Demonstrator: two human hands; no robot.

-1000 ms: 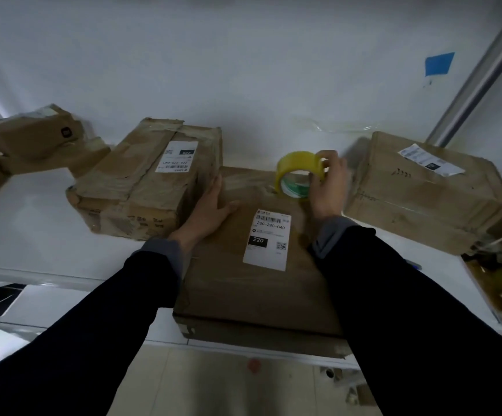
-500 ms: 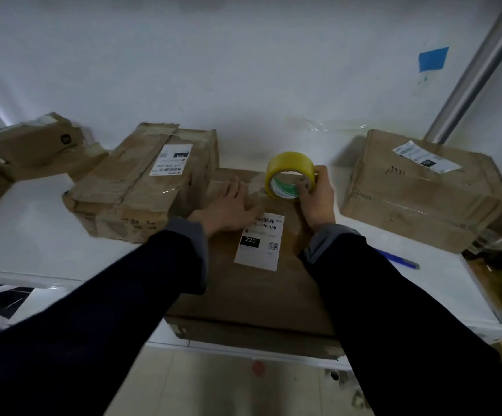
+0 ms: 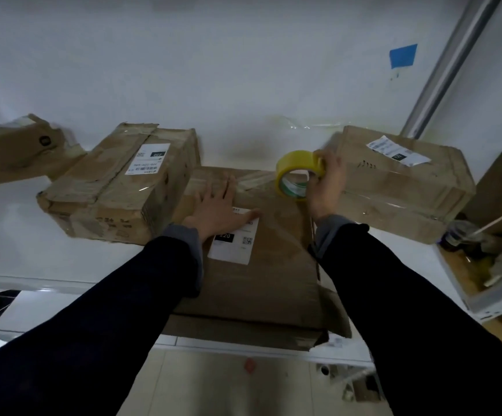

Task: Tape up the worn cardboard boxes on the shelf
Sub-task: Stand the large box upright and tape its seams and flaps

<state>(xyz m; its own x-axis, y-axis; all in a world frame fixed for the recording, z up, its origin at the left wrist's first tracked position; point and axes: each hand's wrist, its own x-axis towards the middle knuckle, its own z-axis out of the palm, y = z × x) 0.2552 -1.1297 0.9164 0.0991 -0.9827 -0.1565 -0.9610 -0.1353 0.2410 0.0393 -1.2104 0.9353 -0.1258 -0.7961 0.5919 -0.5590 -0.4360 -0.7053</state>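
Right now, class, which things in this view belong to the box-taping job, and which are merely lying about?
Job: yellow tape roll in the right hand; middle box under the flat left hand; left box; right box.

Lying about: blue wall patch; plastic cup with straw; grey tray.

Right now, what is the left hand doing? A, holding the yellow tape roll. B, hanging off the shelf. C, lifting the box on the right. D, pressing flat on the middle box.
D: the left hand lies flat, fingers straight, on the middle box, while the right hand grips the tape roll.
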